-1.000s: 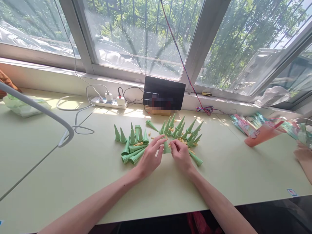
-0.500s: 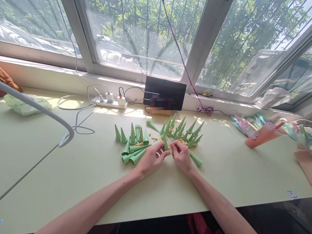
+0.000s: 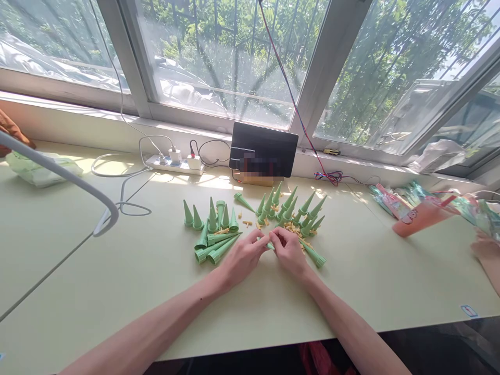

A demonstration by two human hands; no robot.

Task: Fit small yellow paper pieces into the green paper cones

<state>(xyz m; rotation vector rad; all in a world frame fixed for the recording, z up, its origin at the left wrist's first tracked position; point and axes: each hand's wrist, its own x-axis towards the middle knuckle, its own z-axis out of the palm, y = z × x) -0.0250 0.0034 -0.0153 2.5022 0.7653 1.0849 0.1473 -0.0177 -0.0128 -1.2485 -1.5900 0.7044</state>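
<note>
We held one green cone (image 3: 269, 245) between both hands, just above the table (image 3: 117, 281). It lay on its side, with its long axis running across from the fingertips of our left hand (image 3: 246, 255) to those of our right hand (image 3: 291, 250). Only a short strip of green showed between the fingers, so we could not tell which end was the tip. Both hands were closed narrowly, thumb and forefingers pinched on the cone, and the fingertips of the two hands nearly touched. Neither hand was clearly nearer to the cone, since each held one end.

Just left of the left hand lay a few loose cones (image 3: 214, 249) on their sides, and beyond them stood a small upright group (image 3: 211, 221). Beyond the right hand stood a larger cluster of cones (image 3: 292, 208), with small yellow pieces (image 3: 291, 227) scattered at its foot, close to our knuckles. One more lying cone (image 3: 314, 255) rested just to the right of the right hand. Well beyond the grip a dark tablet (image 3: 262, 150) leaned at the window. Far to the right, another person's hand (image 3: 486, 250) rested near some pink packets (image 3: 417, 216).
</note>
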